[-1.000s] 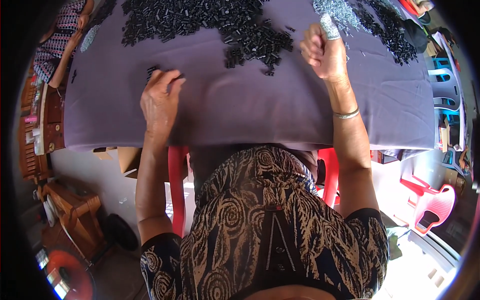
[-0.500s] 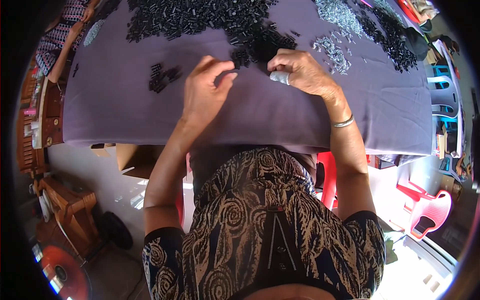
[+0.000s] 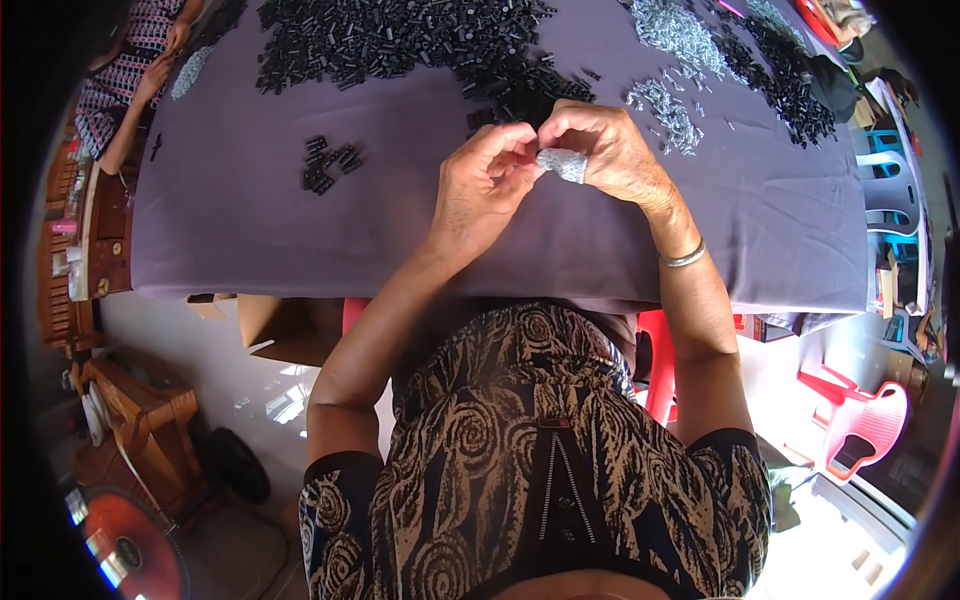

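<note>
My left hand point(image 3: 487, 182) and my right hand point(image 3: 603, 150) meet fingertip to fingertip above the purple cloth, both pinched closed. Whatever sits between the fingertips is too small and hidden to make out. A pale grey finger cover point(image 3: 563, 164) wraps my right thumb, and a silver bangle point(image 3: 684, 253) circles that wrist. Just beyond my hands spreads a large heap of small black cylindrical parts point(image 3: 400, 40). To the left of my hands lies a small group of black parts point(image 3: 328, 164). Small silver pieces point(image 3: 668, 115) lie scattered to the right.
The purple tablecloth point(image 3: 240, 230) covers the table up to its near edge. More silver pieces point(image 3: 675, 35) and black parts point(image 3: 795, 90) are piled at the far right. Another person's hands point(image 3: 165, 62) work at the far left. A red chair point(image 3: 865, 430) stands right of me.
My left hand has moved right, away from beside the small black group, and its fingertips now meet those of my right hand. The right hand has barely moved.
</note>
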Motion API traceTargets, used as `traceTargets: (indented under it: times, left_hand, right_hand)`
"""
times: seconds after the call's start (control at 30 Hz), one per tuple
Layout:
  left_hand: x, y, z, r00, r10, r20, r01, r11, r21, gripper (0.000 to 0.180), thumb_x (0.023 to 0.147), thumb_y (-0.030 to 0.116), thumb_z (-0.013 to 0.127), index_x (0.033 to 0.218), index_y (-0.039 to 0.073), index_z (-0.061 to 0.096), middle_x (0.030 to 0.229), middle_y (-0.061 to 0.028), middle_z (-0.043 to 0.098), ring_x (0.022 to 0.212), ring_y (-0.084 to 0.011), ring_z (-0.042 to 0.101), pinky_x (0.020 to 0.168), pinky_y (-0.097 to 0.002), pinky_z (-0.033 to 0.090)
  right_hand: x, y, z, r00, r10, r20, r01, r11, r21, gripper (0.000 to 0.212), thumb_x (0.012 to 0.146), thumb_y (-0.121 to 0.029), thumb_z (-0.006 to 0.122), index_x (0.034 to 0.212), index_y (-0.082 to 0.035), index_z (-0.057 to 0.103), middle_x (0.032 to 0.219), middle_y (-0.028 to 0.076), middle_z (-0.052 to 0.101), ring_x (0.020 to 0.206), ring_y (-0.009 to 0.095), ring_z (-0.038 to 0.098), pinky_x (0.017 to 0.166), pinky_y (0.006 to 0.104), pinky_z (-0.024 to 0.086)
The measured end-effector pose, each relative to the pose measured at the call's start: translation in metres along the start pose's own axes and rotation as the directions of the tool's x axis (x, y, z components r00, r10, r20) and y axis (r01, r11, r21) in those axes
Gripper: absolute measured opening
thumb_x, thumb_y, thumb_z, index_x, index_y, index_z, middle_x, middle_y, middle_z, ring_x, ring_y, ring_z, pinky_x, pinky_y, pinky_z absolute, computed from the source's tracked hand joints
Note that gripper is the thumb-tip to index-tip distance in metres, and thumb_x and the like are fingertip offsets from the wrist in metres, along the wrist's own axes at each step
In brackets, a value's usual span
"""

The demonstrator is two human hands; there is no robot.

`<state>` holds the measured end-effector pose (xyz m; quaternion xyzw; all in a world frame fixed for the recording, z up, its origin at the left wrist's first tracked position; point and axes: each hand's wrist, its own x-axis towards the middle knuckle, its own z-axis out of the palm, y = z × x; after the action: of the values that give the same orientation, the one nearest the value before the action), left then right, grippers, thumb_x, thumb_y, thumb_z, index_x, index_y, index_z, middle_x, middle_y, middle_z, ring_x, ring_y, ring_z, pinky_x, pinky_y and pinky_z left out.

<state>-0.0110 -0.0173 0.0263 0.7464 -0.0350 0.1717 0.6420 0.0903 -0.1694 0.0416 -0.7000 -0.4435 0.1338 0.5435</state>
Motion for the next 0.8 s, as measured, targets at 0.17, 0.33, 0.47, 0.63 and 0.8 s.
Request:
traceTargets:
  times: [0.17, 0.33, 0.47, 0.63, 0.8]
  left_hand:
    - [0.000, 0.002, 0.001, 0.991, 0.115, -0.067, -0.118, 0.993, -0.032, 0.030, 0.074, -0.007, 0.067, 0.101, 0.002, 0.060, 0.084, -0.0071, 0.059, 0.076, -0.0139, 0.062, 0.066, -0.0237, 0.052]
    - [-0.001, 0.004, -0.004, 0.944, 0.309, -0.116, -0.281, 0.938, 0.203, 0.028, 0.071, -0.006, 0.069, 0.097, 0.003, 0.062, 0.078, -0.0060, 0.058, 0.067, -0.0130, 0.060, 0.056, -0.0233, 0.049]
    - [-0.001, 0.011, -0.001, 0.926, 0.354, -0.134, -0.317, 0.919, 0.235, 0.029, 0.070, -0.006, 0.070, 0.096, 0.003, 0.063, 0.077, -0.0052, 0.058, 0.064, -0.0123, 0.058, 0.053, -0.0230, 0.047]
    - [-0.003, 0.012, -0.004, 0.945, 0.322, -0.059, -0.299, 0.922, 0.244, 0.027, 0.072, -0.008, 0.069, 0.098, 0.000, 0.062, 0.085, -0.0062, 0.060, 0.069, -0.0111, 0.056, 0.059, -0.0224, 0.047]
    - [-0.002, 0.014, -0.002, 0.947, 0.319, -0.045, -0.304, 0.930, 0.205, 0.027, 0.073, -0.007, 0.069, 0.098, 0.000, 0.062, 0.085, -0.0064, 0.061, 0.070, -0.0119, 0.057, 0.060, -0.0224, 0.047]
  right_hand:
    - [0.000, -0.005, -0.001, 0.993, 0.115, 0.022, -0.117, 0.963, 0.244, 0.012, 0.079, -0.008, 0.069, 0.087, -0.002, 0.063, 0.080, 0.000, 0.060, 0.071, 0.007, 0.055, 0.057, 0.0210, 0.047]
    - [0.001, -0.003, 0.002, 0.984, 0.159, 0.082, -0.178, 0.903, 0.392, 0.015, 0.081, -0.012, 0.067, 0.093, -0.003, 0.063, 0.086, 0.003, 0.062, 0.073, 0.010, 0.060, 0.052, 0.0227, 0.052]
    - [0.000, -0.001, 0.002, 0.983, 0.152, 0.107, -0.185, 0.852, 0.490, 0.014, 0.083, -0.013, 0.066, 0.092, -0.003, 0.063, 0.083, 0.003, 0.062, 0.074, 0.010, 0.060, 0.057, 0.0233, 0.053]
    - [0.000, 0.010, 0.001, 0.981, 0.090, 0.173, -0.181, 0.749, 0.637, 0.024, 0.080, -0.020, 0.069, 0.095, -0.003, 0.061, 0.087, 0.004, 0.062, 0.077, 0.012, 0.060, 0.061, 0.0251, 0.053]
    - [-0.001, 0.016, -0.001, 0.980, 0.076, 0.181, -0.182, 0.699, 0.691, 0.031, 0.078, -0.022, 0.071, 0.097, -0.001, 0.060, 0.088, 0.006, 0.062, 0.077, 0.013, 0.060, 0.063, 0.0259, 0.052]
